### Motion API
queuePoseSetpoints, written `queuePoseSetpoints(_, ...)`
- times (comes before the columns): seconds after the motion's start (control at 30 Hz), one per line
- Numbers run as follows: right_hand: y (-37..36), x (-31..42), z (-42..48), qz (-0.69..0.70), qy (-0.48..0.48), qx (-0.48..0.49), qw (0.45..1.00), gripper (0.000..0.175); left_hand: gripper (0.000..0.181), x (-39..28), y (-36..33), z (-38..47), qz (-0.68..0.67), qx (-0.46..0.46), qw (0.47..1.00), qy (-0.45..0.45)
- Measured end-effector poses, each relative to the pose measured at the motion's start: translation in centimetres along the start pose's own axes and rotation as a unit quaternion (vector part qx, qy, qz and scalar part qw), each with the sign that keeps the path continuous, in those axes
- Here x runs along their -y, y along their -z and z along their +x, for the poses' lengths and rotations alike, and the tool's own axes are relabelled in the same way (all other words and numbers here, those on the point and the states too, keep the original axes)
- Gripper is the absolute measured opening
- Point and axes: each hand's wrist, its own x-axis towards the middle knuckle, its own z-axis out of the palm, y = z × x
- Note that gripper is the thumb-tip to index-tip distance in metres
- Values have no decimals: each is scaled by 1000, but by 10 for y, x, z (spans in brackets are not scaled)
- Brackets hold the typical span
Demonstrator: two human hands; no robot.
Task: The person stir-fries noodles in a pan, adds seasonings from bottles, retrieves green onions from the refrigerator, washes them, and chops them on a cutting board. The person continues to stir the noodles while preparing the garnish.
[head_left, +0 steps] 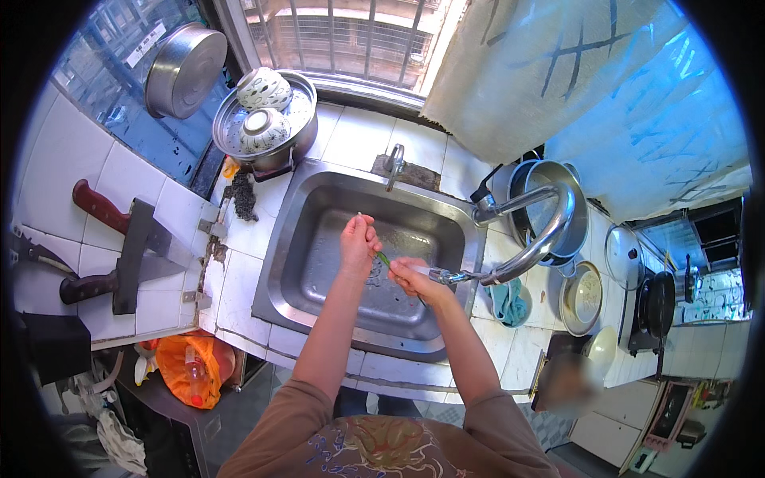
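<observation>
A thin green stalk (383, 259), perhaps a scallion, stretches between my two hands above a stainless steel sink (326, 281). My left hand (358, 242) is closed around one end, and a pale tip pokes out above its fingers. My right hand (414, 278) pinches the stalk lower down, right beside the spout end of the chrome faucet (556, 221). A thin dark end trails below my right palm. Wet spots and small bits lie on the sink's bottom. Whether water runs from the spout, I cannot tell.
Left of the sink, a steel pot (305, 128) carries patterned bowls (263, 89), and knives hang in a wall rack (132, 257). To the right are a bowl with a teal cloth (508, 302), stacked pots (574, 173) and plates (581, 299). A smaller tap (395, 164) stands behind the sink.
</observation>
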Motion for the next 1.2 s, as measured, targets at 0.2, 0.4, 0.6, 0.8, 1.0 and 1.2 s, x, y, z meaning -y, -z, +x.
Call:
queuePoseSetpoints(0.2,-6,21,16,-105,-22,-24,994,35,20,-9,-1,-1,-55,-32,997,-31)
queuePoseSetpoints(0.4,20,-8,21,-232,16,-4,973,38,21,-22,41,8,-111,53,989,-80)
queuePoseSetpoints(0.6,-2,-24,58,92,196,-163,963,57,20,52,-8,-11,305,47,922,-232)
queuePoseSetpoints(0.8,2,-34,57,303,146,-219,916,65,49,103,-4,-13,388,120,896,-181)
queuePoseSetpoints(1.0,4,-33,41,300,188,-220,909,75,59,90,-24,-20,382,117,916,-29)
queuePoseSetpoints(1.2,-5,4,23,175,81,-325,926,59,20,102,-22,-31,233,-5,971,-45)
